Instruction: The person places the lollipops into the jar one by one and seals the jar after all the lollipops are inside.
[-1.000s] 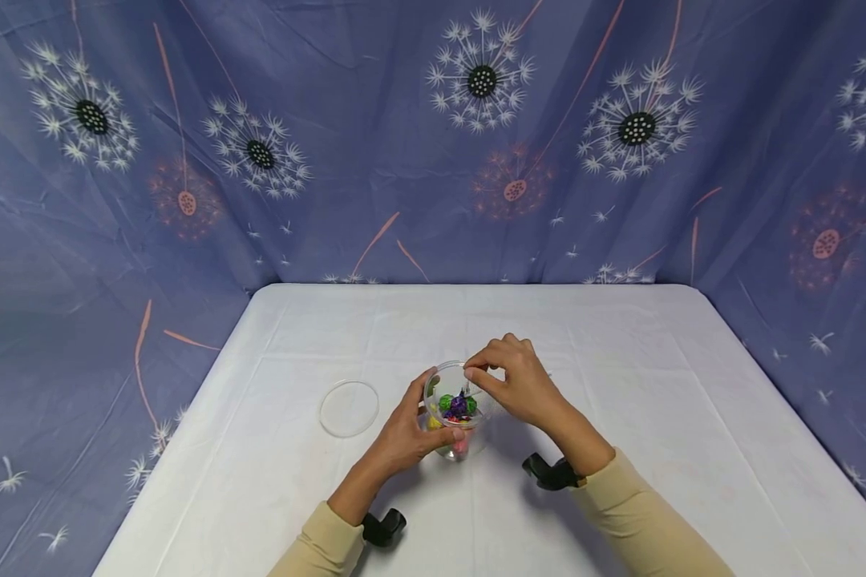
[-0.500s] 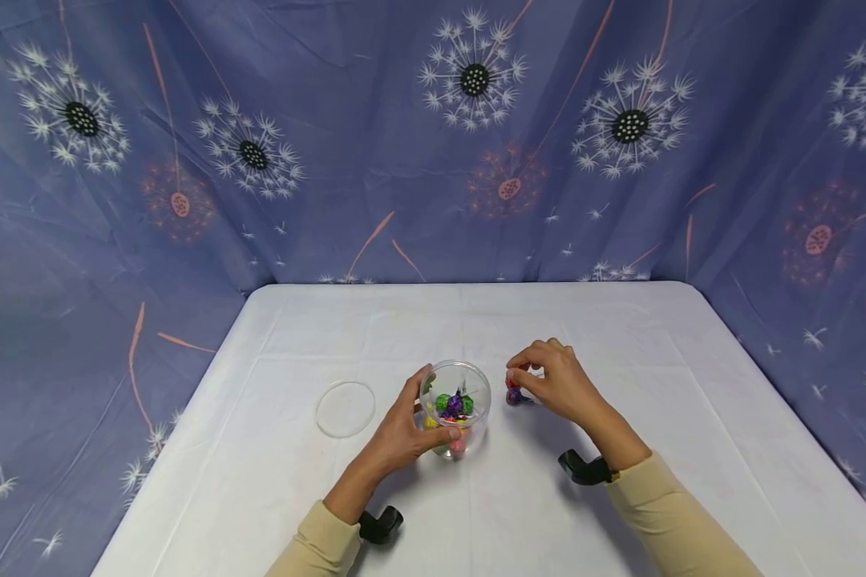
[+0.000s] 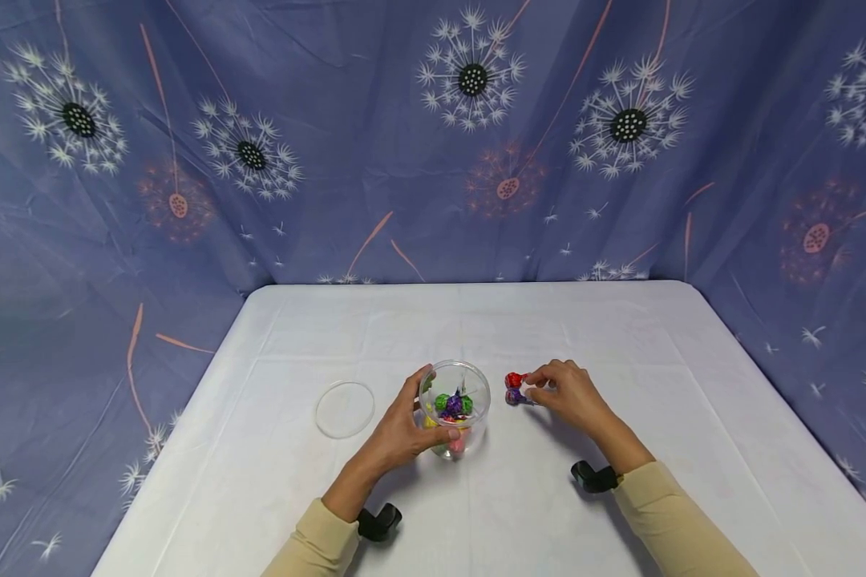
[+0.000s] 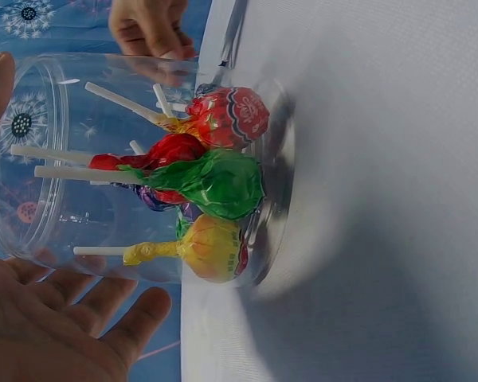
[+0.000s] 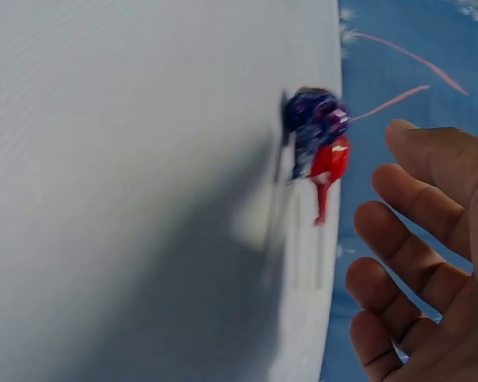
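Observation:
My left hand [image 3: 407,433] grips a clear plastic jar [image 3: 483,398] round its side, thumb at the front. Inside stand several wrapped lollipops; the left wrist view shows a green lollipop [image 4: 223,185], a yellow lollipop [image 4: 211,249] and a red lollipop [image 4: 237,118], sticks toward the jar's mouth. Right of the jar, a red lollipop [image 3: 514,380] and a purple lollipop [image 3: 514,397] lie side by side on the table. Just right of them is my right hand [image 3: 570,394], its fingers loosely bent and apart from both lollipops in the right wrist view.
A clear round lid [image 3: 317,410] lies on the white-covered table [image 3: 375,320] left of the jar. Behind the table hangs a blue curtain [image 3: 375,144] with a dandelion print. A black wrist camera mount [image 3: 379,522] is strapped under the left wrist.
My right hand has moved from the jar's mouth to the right, laid the red lollipop beside the purple one and let go. The left hand still holds the jar in place.

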`<state>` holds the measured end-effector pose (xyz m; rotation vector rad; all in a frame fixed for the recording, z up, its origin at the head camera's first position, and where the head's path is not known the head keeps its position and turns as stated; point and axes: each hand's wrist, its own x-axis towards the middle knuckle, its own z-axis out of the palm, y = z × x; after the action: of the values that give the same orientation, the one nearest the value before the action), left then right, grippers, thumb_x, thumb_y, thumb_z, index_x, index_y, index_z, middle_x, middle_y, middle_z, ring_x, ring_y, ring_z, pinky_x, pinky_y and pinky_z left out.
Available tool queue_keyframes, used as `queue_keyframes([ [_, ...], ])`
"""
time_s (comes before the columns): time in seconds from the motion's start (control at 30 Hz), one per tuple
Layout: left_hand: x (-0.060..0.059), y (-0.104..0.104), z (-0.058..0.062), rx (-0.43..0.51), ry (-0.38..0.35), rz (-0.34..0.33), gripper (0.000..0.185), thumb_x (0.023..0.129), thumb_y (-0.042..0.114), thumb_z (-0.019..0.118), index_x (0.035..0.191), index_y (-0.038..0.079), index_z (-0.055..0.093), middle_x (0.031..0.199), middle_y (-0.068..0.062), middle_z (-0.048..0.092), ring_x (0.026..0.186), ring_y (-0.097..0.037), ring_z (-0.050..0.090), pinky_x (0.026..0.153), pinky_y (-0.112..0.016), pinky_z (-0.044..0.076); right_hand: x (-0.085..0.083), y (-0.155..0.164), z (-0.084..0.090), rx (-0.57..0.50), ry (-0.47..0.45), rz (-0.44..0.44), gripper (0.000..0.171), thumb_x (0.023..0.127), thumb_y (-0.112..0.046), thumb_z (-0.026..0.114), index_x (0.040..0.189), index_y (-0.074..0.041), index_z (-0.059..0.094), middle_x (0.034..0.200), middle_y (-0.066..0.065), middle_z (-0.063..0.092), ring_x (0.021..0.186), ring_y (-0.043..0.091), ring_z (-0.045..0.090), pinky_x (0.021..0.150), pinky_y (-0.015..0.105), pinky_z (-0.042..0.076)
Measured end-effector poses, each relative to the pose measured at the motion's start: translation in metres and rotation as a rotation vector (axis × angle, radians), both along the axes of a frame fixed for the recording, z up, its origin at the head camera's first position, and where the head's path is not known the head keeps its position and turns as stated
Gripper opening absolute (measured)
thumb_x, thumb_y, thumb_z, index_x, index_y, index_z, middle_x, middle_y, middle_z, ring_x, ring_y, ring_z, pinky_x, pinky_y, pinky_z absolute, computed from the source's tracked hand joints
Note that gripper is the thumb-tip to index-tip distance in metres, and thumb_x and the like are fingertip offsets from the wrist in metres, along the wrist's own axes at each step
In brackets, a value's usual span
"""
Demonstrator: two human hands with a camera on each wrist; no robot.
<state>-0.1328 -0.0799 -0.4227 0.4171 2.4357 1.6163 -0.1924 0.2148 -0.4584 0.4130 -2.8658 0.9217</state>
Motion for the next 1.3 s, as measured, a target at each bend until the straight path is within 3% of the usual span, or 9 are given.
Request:
queue_keyframes([
  [0.1,-0.001,0.000,0.000,-0.004,0.007,-0.002,0.096,0.074,0.021,0.081,0.149,0.011,0.022,0.152,-0.014,0.032,0.133,-0.045,0.038,0.109,-0.058,0.031,0.000,0.004,-0.006,0.014,-0.035,-0.009,0.012,0.080,-0.018,0.073,0.090,-0.012,0.072,0.085,0.000,0.064,0.084,0.020,0.051,0.078,0.037,0.033],
  [0.27,-0.008,-0.002,-0.018,-0.009,0.038,-0.006,0.099,0.073,0.026,0.082,0.150,0.021,0.019,0.153,-0.008,0.031,0.138,-0.034,0.035,0.112,-0.052,0.032,0.001,0.008,-0.013,0.039,-0.050,-0.004,0.011,0.080,-0.018,0.074,0.088,-0.013,0.071,0.083,0.000,0.064,0.083,0.020,0.052,0.078,0.041,0.036],
  [0.4,-0.010,-0.004,-0.025,-0.013,0.050,-0.011,0.099,0.072,0.034,0.082,0.149,0.025,0.021,0.152,-0.005,0.033,0.137,-0.031,0.037,0.112,-0.050,0.033,0.001,0.011,-0.016,0.047,-0.054,0.013,0.010,0.079,-0.018,0.074,0.088,-0.013,0.072,0.084,0.001,0.066,0.084,0.021,0.054,0.076,0.043,0.038],
  [0.67,-0.011,-0.004,-0.024,-0.025,0.067,-0.015,0.098,0.072,0.039,0.081,0.149,0.024,0.022,0.151,-0.009,0.034,0.134,-0.036,0.039,0.109,-0.054,0.034,-0.001,0.014,-0.024,0.041,-0.040,0.013,0.009,0.078,-0.016,0.075,0.086,-0.016,0.073,0.082,0.000,0.062,0.081,0.017,0.049,0.072,0.033,0.035],
  [1.3,-0.009,-0.004,-0.025,-0.024,0.042,-0.013,0.096,0.073,0.038,0.080,0.148,0.027,0.022,0.151,-0.008,0.035,0.133,-0.039,0.040,0.109,-0.054,0.035,0.000,0.014,-0.033,0.036,-0.001,0.004,0.006,0.079,-0.016,0.074,0.084,-0.017,0.073,0.080,-0.002,0.059,0.078,0.016,0.045,0.070,0.031,0.030],
])
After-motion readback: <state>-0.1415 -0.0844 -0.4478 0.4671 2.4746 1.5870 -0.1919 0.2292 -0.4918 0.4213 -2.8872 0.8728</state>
